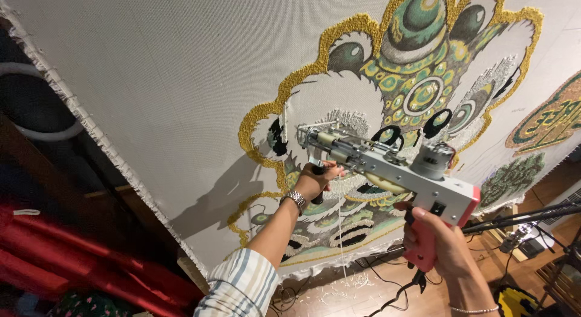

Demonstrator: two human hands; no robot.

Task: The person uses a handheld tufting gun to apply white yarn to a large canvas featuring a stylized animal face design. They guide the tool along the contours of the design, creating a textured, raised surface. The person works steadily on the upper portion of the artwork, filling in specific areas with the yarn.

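Tufting gun [387,165]: grey metal body with pink rear housing and pink pistol grip, held level in front of the stretched cloth, needle end just at the white pile of the design.

Right hand [439,241]: fingers wrapped closed around the pink grip, wrist low, thin bracelet [475,310] on the forearm.

Left hand [316,179]: arm raised and extended, fingers closed around the black front handle under the gun's nose; metal watch [296,201] at the wrist, striped sleeve [239,287] pushed up the forearm.

Backing cloth [169,81]: pale, tilted across the view, frayed edge at left.

Tufted design [417,81]: gold border, green, white and black areas.

Floor: black cable [393,297], yarn scraps.
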